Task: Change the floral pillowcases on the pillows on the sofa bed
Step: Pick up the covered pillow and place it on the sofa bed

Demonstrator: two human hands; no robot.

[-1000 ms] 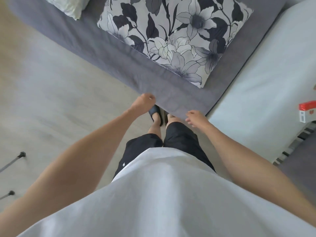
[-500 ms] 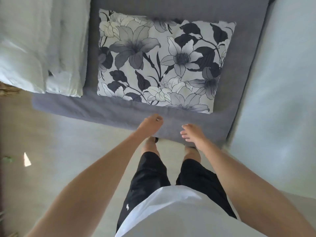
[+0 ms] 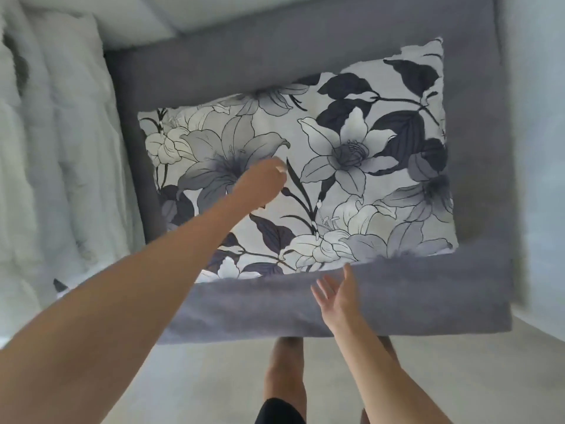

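Left hand (image 3: 263, 182) over floral pillow (image 3: 321, 179) — right hand (image 3: 337, 296) at its near edge.

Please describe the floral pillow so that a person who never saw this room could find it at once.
Look at the grey sofa bed. The pillow lies flat on it, with white bedding to its left. Unlike that plain white bedding, it bears large grey, white and dark lilies and leaves, and the left hand reaches over it.

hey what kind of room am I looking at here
Most likely a living room or bedroom at home, with a sofa bed. A floral pillow lies on the grey upholstered sofa bed, pale bedding is bunched at its left, and the floor is light and smooth.
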